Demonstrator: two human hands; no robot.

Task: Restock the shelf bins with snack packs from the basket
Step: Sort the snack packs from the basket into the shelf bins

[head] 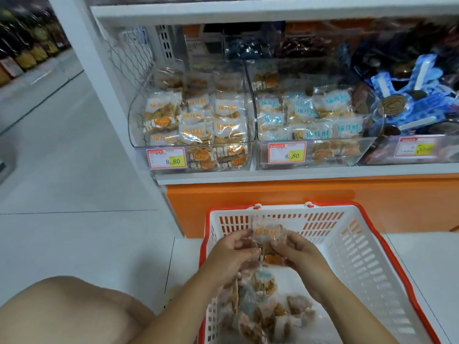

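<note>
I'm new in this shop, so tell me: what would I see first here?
First, the left hand and right hand pinching a clear pack with orange letters above the white, red-rimmed basket at the bottom. Next, the clear bins on the shelf above, stuffed with packs, with red-and-yellow tags on their fronts. At far right, bright blue packs stand out.
</note>
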